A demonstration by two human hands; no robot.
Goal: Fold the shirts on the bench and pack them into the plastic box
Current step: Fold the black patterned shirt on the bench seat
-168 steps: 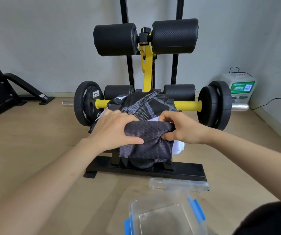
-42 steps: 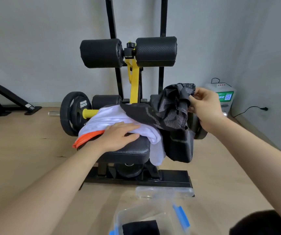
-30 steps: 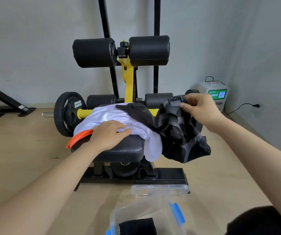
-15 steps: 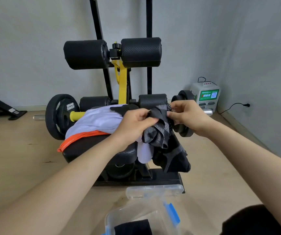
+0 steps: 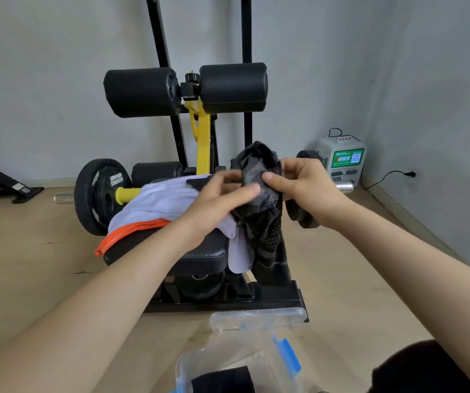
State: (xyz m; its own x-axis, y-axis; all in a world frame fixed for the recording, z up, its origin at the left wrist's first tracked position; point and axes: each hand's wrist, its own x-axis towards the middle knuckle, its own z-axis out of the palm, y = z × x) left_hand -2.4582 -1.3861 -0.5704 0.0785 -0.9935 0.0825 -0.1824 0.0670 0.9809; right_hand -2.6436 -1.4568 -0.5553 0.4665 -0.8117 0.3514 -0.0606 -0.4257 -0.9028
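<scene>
Dark mesh fabric is bunching between both sets of fingers: the left hand [image 5: 222, 194] and right hand [image 5: 299, 182] are each pinching the top edge of the black patterned shirt [image 5: 268, 222], which is hanging off the right end of the bench [image 5: 199, 253]. A white shirt [image 5: 160, 202] is lying on the bench pad. The plastic box [image 5: 239, 361], in front of the bench, is already holding one dark folded piece. Judging by this, the folding step is just starting; spreading the shirt flat comes next.
</scene>
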